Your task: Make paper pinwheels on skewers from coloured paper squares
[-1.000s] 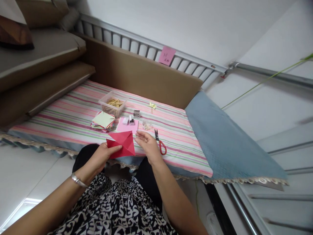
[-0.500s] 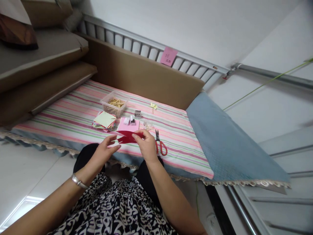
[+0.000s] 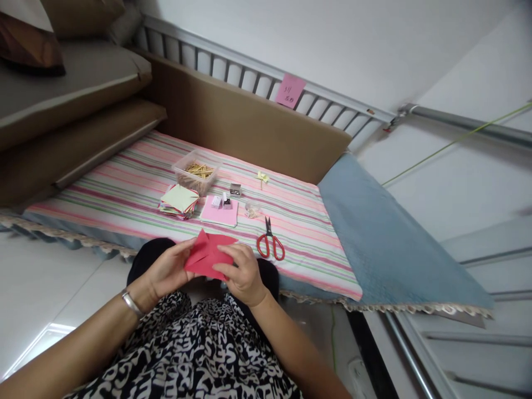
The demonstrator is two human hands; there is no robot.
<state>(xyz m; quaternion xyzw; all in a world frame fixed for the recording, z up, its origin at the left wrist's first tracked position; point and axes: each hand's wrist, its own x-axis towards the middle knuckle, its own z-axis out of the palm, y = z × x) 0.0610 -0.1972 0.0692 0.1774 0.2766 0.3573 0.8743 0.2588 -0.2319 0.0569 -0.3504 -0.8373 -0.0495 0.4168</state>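
Both hands hold a red folded paper [image 3: 206,254] above my lap, just in front of the bed's edge. My left hand [image 3: 165,270] grips its left side with the fingers curled under. My right hand [image 3: 240,272] pinches its right side, thumb on top. Red-handled scissors [image 3: 270,243] lie on the striped sheet right of the paper. A pink paper sheet [image 3: 220,213] with small boxes on it, a stack of coloured papers [image 3: 178,200] and a clear tub of wooden sticks [image 3: 196,173] sit beyond.
The striped sheet [image 3: 124,188] covers the bed; a blue quilt [image 3: 382,233] lies at its right. A brown board [image 3: 249,127] backs the bed below a railing with a pink note [image 3: 290,91]. A small yellow paper piece [image 3: 262,177] lies near the board.
The red paper has come down from over the sheet toward my lap, and both hands have drawn in with it. It was turned edge-on half a second ago and now shows its face.
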